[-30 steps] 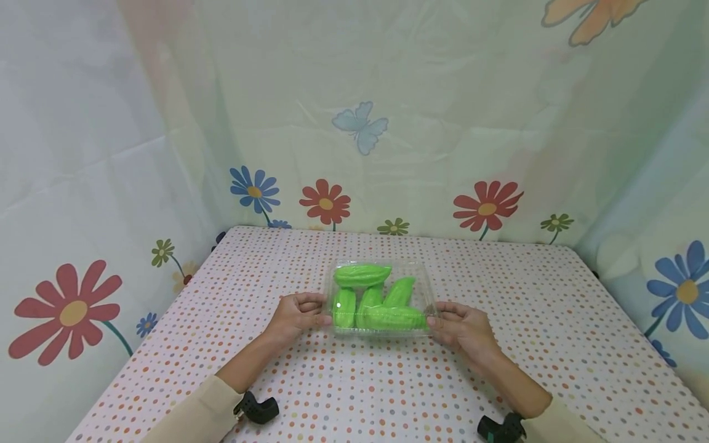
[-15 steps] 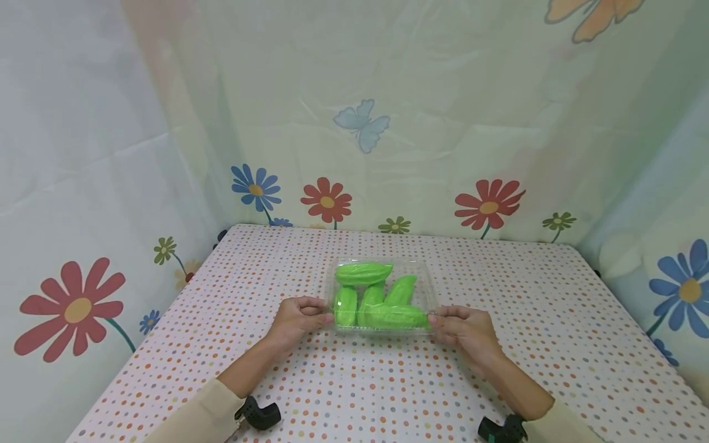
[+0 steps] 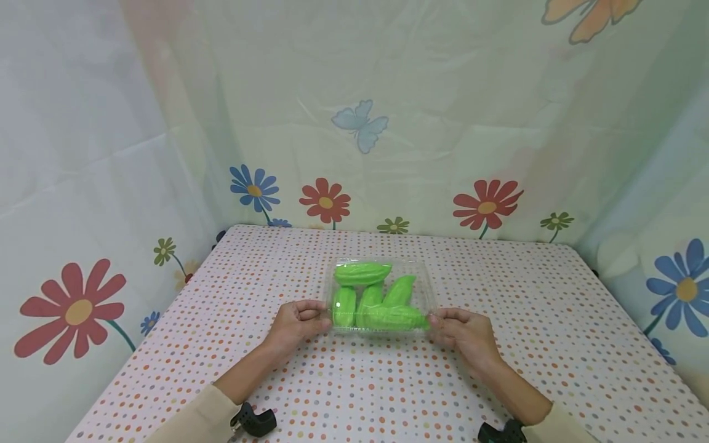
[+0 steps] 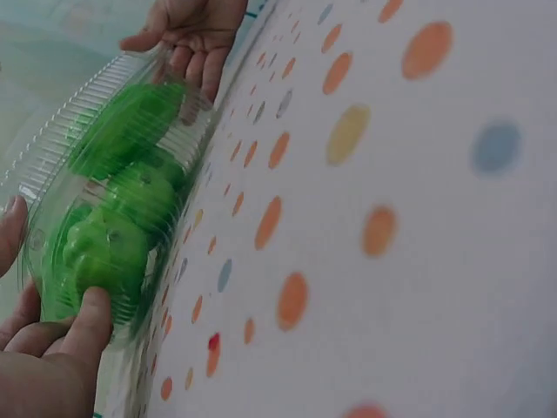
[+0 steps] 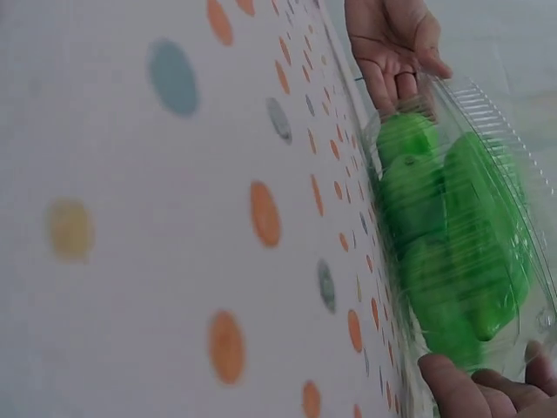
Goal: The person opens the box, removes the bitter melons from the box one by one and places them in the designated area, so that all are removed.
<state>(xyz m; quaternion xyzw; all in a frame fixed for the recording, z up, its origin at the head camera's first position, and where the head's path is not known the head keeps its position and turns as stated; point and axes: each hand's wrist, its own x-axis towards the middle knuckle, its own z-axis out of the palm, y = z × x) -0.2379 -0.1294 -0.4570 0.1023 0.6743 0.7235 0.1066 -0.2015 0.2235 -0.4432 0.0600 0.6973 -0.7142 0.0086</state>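
Note:
A clear plastic clamshell box (image 3: 423, 283) with its lid down sits mid-table in the head view. Inside lie several bright green, ridged, gourd-like vegetables (image 3: 362, 274), some lengthwise and some across. My left hand (image 3: 296, 323) holds the box's left end, thumb towards the near corner. At the opposite end my right hand (image 3: 468, 332) grips the near right corner between thumb and fingers. The left wrist view shows the lobed end of one green vegetable (image 4: 109, 248) through the plastic, close to the left hand's fingers. Ribbed walls blur the vegetables in the right wrist view.
A dotted cloth (image 3: 388, 387) covers the table. Behind and on both sides hangs a curtain (image 3: 421, 123) printed with flowers and butterflies. Black wrist devices (image 3: 255, 420) sit at both sleeve cuffs.

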